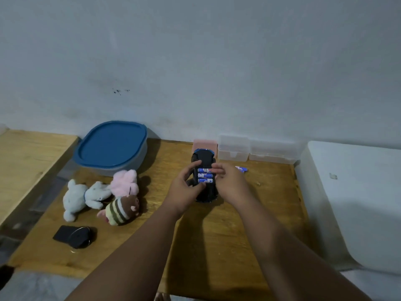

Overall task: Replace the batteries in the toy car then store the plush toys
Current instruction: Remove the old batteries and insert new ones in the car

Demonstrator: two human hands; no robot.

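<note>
- The toy car (205, 156) lies belly-up mid-table, far of centre, with three blue batteries (205, 175) sitting side by side in its open bay.
- Your left hand (184, 190) grasps the car's left flank, thumb near the lowest cell.
- Your right hand (230, 181) steadies the right side, fingertips (217, 170) touching the top cell; looks like you're seating it.
- A loose battery (241, 169) lies just right of the car; spent or spare, I can't tell.
- I judge the swap nearly done; no bay cover is visible on the car.
- Left of you, the three plush toys (104, 195) are on the table, not yet stored.
- The blue-lidded container (111, 146) behind them is closed.
</note>
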